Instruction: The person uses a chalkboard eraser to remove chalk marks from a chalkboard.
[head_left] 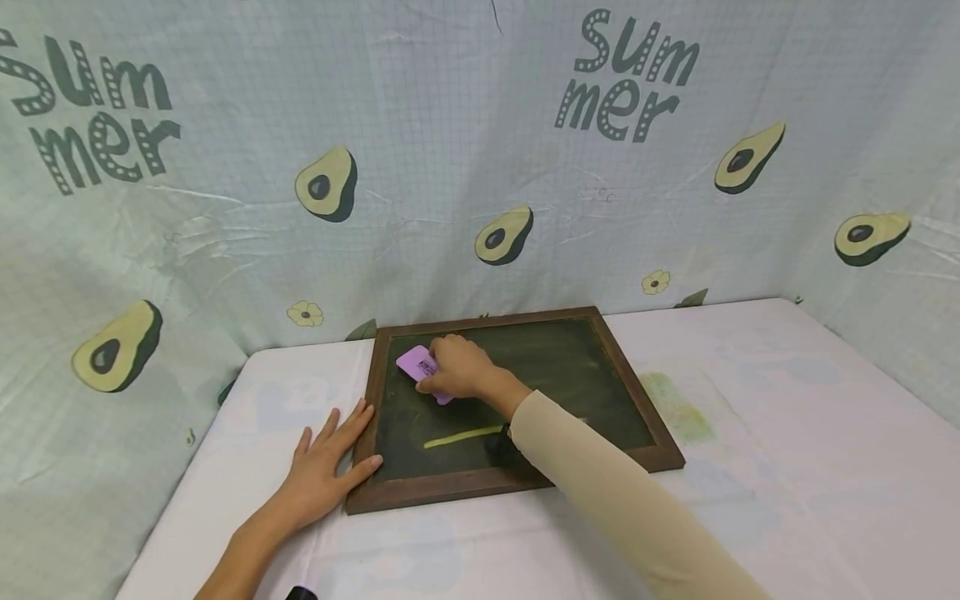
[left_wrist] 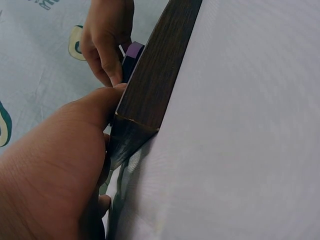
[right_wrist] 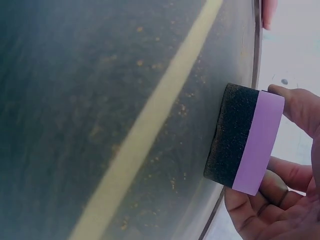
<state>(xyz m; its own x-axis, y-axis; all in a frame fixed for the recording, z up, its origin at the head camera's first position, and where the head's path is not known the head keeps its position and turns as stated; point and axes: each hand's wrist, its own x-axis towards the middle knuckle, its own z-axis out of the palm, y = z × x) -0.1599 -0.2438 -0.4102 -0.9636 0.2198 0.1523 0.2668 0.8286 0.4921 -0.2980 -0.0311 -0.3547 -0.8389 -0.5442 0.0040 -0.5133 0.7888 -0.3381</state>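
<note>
A dark chalkboard in a brown wooden frame lies flat on the table, with one yellow chalk line near its front. My right hand grips a purple eraser with a black sponge face and presses it on the board's far left part. In the right wrist view the chalk line runs beside the eraser. My left hand lies flat on the table with straight fingers against the frame's left edge.
A white tablecloth covers the table, with a faint yellow-green smudge right of the board. A cloth backdrop printed with avocados rises behind and at both sides. A small black object shows at the bottom edge.
</note>
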